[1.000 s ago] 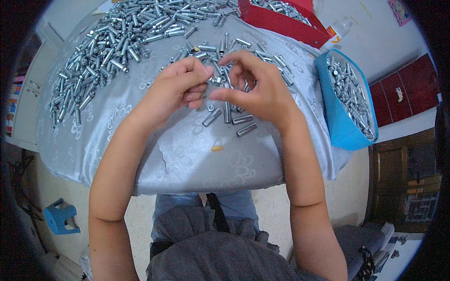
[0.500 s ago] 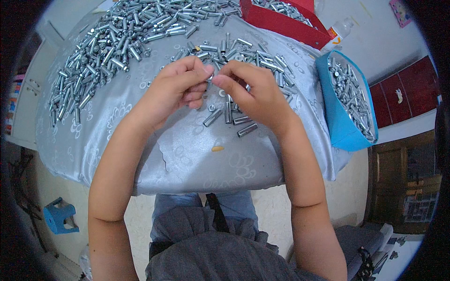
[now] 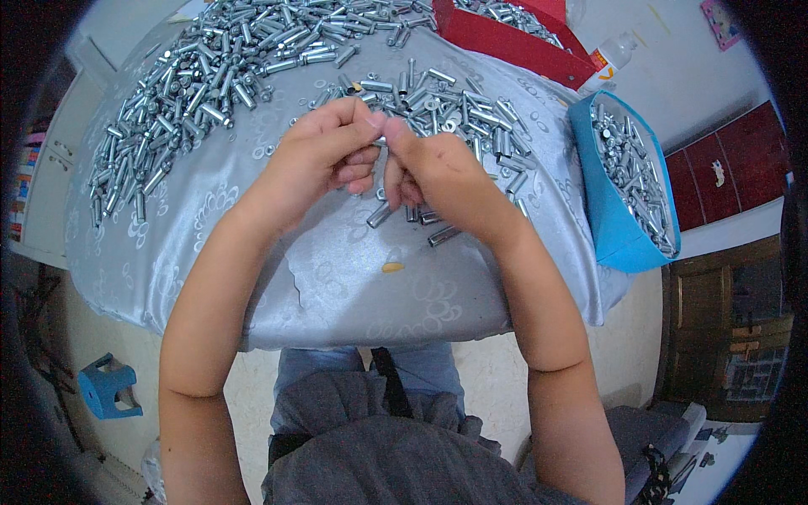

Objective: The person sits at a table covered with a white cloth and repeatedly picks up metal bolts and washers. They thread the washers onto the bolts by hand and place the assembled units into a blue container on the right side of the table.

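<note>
Two-handed | bare left hand [image 3: 335,145]: thumb-and-finger pinch on small silver metal part [image 3: 381,141], mostly hidden, above shiny grey patterned tablecloth [image 3: 353,299] | bare right hand [image 3: 438,171]: fingers curled, thumb tip at part, gripping or not can't tell | probably light, rigid, slick; pinch by sides

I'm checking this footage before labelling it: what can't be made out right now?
All in the head view:
- Small silver metal piece between left hand and right hand: shape hidden by fingers.
- Shiny silver metal cylinders near the right hand: some partly covered by it.
- Red open box: far end cut off by top edge.
- Blue open-topped box: lower contents hidden by walls and upper pieces.
</note>
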`<control>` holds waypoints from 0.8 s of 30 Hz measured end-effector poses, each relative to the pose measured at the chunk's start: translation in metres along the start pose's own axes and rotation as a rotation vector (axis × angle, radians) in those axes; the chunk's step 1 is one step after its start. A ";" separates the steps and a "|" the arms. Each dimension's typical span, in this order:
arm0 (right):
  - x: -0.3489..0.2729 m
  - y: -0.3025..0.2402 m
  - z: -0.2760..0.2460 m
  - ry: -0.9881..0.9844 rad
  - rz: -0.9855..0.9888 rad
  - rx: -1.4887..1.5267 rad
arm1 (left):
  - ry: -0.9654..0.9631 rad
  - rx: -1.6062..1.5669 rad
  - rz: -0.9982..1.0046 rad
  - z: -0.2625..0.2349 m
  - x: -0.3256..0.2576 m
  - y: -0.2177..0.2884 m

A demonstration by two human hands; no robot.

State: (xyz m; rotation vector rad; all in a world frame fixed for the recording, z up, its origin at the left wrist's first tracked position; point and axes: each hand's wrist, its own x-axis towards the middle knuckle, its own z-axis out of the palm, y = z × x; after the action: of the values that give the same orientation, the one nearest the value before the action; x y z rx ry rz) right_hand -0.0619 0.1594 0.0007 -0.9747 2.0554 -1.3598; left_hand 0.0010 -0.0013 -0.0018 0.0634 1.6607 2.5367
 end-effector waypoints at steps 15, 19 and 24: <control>0.001 -0.004 0.001 -0.174 0.037 0.290 | 0.014 0.268 0.187 -0.005 0.001 -0.009; 0.004 0.002 0.008 0.163 -0.219 -0.200 | 0.028 0.212 0.202 -0.003 0.001 -0.007; 0.005 0.002 0.005 0.256 -0.564 -0.325 | -0.035 -0.045 0.033 -0.003 -0.004 0.001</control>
State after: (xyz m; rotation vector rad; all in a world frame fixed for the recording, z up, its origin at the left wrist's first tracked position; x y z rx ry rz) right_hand -0.0616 0.1528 -0.0030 -1.6965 2.3467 -1.5024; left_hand 0.0043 -0.0047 -0.0019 0.1325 1.6018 2.5804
